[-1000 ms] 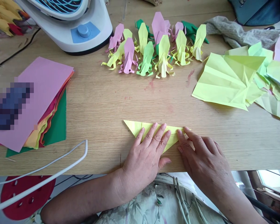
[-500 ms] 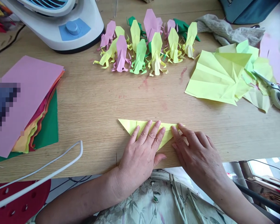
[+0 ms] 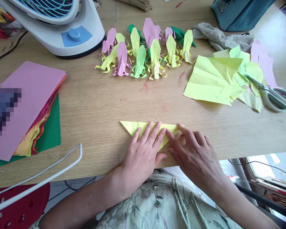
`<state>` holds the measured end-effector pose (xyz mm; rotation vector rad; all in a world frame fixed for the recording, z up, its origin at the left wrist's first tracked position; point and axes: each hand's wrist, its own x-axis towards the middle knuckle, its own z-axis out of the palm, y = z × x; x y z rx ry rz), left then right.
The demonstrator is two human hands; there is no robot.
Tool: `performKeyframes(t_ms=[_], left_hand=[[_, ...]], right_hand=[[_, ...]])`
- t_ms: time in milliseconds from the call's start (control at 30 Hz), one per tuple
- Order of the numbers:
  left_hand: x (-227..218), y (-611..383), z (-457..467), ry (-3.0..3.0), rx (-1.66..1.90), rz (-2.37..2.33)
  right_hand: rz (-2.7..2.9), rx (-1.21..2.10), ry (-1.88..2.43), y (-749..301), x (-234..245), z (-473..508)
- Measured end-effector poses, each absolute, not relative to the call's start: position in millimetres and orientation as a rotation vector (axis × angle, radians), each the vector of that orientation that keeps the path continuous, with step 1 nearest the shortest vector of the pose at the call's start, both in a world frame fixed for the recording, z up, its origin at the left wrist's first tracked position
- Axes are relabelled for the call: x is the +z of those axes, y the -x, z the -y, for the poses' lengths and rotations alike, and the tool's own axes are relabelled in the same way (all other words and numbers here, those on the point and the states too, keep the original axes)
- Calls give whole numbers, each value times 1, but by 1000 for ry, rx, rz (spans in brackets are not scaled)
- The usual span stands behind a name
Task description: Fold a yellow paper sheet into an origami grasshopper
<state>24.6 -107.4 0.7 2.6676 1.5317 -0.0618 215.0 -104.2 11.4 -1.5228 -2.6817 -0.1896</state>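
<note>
Sliding leftward, the right hand [image 3: 193, 153] had come against the left hand [image 3: 143, 154], both grips spread flat, pressing the yellow folded triangle [image 3: 131, 126] near the front edge of the bench [image 3: 97, 105]. Bare wood lay open between it and the folded paper figures [image 3: 143, 54].

Near edge: folded paper triangle [image 3: 131, 126] pale yellow. Table [image 3: 97, 105] light wood grain, a few reddish smudges. Left: paper stack [image 3: 33, 92] pink on top, red, orange and yellow edges below, dark green at the bottom. Far middle: origami figures [image 3: 139, 58] pink, pale yellow, light green, two dark green. Far left: fan [image 3: 90, 35] white, blue panel and knob. Right: creased sheets [image 3: 209, 79] yellow-green, scissors [image 3: 266, 94] grey-green handles, one pink sheet [image 3: 264, 63]. Cloth [image 3: 219, 36] grey, bag [image 3: 240, 12] teal. Stool [image 3: 21, 206] red. Garment [image 3: 145, 210] pale with a grey-green bamboo-leaf print.
</note>
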Motion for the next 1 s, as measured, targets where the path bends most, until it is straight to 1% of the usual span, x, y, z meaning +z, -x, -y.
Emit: performKeyframes(t_ms=[200, 400, 600, 867, 1000], left_hand=[[2, -25, 108, -2672, -85, -1525], [0, -26, 108, -2683, -71, -1544], [2, -24, 108, -2672, -57, -1528], [3, -22, 107, -2668, -54, -1510], [3, -22, 107, -2677, -52, -1500]], right_hand=[[2622, -228, 1528, -205, 14, 105], [2721, -179, 1285, -197, 6, 100], [2668, -182, 1367, -198, 2, 102], [2654, -142, 1366, -200, 0, 106], [2654, -173, 1361, -199, 1, 106]])
